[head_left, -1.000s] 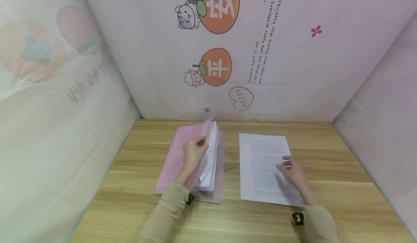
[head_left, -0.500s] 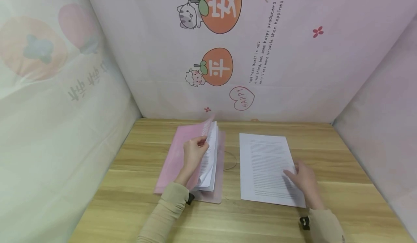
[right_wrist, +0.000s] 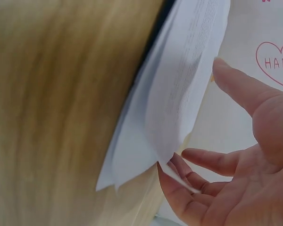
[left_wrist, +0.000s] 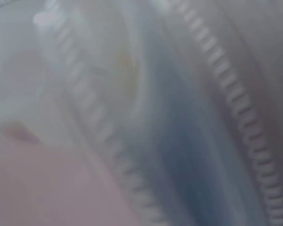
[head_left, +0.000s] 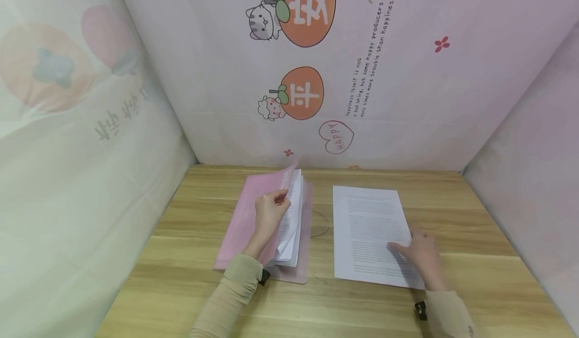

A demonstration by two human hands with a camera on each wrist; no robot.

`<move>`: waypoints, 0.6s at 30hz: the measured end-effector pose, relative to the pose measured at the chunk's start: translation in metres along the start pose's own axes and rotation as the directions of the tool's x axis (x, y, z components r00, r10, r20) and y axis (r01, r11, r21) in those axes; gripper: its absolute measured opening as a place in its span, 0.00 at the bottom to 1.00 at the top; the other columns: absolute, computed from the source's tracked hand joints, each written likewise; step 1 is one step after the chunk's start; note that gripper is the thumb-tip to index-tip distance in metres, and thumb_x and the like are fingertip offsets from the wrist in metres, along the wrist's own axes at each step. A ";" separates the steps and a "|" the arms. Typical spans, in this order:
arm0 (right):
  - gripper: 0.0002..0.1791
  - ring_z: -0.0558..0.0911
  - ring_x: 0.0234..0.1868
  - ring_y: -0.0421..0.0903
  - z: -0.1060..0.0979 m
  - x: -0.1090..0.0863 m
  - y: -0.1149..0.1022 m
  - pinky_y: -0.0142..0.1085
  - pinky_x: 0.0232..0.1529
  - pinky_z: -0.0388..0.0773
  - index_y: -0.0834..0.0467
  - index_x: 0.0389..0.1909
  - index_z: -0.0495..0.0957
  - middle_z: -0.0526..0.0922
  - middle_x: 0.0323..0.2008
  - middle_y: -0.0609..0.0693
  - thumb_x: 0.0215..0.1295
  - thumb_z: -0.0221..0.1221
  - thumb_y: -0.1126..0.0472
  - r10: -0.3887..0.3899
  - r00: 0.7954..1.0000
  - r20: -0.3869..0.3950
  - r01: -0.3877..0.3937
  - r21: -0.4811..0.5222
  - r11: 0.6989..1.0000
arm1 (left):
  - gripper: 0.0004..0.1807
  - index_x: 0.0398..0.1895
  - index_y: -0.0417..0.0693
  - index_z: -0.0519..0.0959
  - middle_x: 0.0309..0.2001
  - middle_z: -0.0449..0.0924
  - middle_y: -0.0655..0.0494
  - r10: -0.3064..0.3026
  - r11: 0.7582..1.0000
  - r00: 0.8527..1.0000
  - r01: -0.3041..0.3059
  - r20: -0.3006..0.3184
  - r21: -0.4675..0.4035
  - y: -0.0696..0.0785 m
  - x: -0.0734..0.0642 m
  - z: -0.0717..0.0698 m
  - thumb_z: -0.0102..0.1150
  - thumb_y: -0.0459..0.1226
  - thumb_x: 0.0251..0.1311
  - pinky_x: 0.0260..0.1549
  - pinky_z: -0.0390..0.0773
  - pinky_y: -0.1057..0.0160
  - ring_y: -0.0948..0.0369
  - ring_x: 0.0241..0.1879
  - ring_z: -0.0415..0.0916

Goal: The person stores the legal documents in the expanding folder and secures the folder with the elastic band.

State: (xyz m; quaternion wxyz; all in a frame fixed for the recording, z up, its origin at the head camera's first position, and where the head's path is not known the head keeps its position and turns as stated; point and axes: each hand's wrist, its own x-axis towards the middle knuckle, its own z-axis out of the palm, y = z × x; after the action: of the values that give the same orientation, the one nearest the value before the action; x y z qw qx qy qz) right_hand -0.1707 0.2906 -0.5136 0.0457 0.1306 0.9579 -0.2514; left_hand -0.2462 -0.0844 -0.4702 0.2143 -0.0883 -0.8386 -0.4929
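Note:
On the table's left half lies a translucent pink folder (head_left: 246, 212), its cover lifted partway, with printed sheets (head_left: 294, 217) inside. My left hand (head_left: 270, 212) pinches the raised cover edge between thumb and fingertips. Right of the folder, a stack of printed paper (head_left: 371, 232) lies flat. At its right edge is my right hand (head_left: 422, 252), thumb over the top page. In the right wrist view the fingers of the right hand (right_wrist: 236, 169) touch the edges of the loose sheets (right_wrist: 174, 94), with the thumb standing apart. The left wrist view is too blurred to read beyond ridged strips.
A thin cord loop (head_left: 320, 223) sticks out from the folder's right side toward the paper. The wooden table (head_left: 344, 308) meets a printed cloth wall (head_left: 398, 142) at the back. More cloth hangs at the left and right sides.
My right hand has moved from above the printed page to the right and down, to the stack's right edge. The left hand and the folder have stayed in place.

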 end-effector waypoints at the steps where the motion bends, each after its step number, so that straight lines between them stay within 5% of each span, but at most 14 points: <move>1: 0.51 0.67 0.59 0.77 0.001 0.000 0.000 0.68 0.56 0.71 0.77 0.66 0.60 0.65 0.59 0.83 0.55 0.68 0.44 0.011 1.000 0.001 -0.011 -0.003 1.000 | 0.14 0.41 0.32 0.86 0.37 0.88 0.39 0.001 1.000 1.000 -0.001 0.000 0.001 0.000 0.000 0.000 0.58 0.27 0.52 0.33 0.88 0.62 0.52 0.34 0.89; 8: 0.50 0.68 0.56 0.79 0.002 0.005 -0.002 0.67 0.54 0.73 0.81 0.64 0.58 0.62 0.57 0.87 0.53 0.69 0.49 0.041 0.999 0.021 -0.040 -0.041 0.998 | 0.14 0.42 0.34 0.86 0.38 0.89 0.41 -0.006 1.000 1.000 0.006 -0.002 0.007 0.000 0.000 -0.002 0.58 0.27 0.52 0.34 0.88 0.64 0.53 0.35 0.89; 18: 0.36 0.80 0.41 0.64 -0.003 0.004 -0.001 0.56 0.42 0.79 0.78 0.50 0.73 0.79 0.44 0.75 0.49 0.71 0.54 -0.016 1.000 0.009 0.016 0.027 1.000 | 0.14 0.42 0.33 0.86 0.38 0.89 0.41 -0.006 1.000 1.000 0.006 -0.005 0.015 0.002 -0.001 -0.003 0.58 0.28 0.53 0.34 0.88 0.63 0.52 0.35 0.89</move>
State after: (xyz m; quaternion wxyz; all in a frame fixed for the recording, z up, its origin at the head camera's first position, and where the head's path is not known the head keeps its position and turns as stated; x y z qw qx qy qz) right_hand -0.1753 0.2919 -0.5111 0.0462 0.1225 0.9552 -0.2653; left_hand -0.2444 -0.0861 -0.4681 0.2156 -0.0830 -0.8420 -0.4875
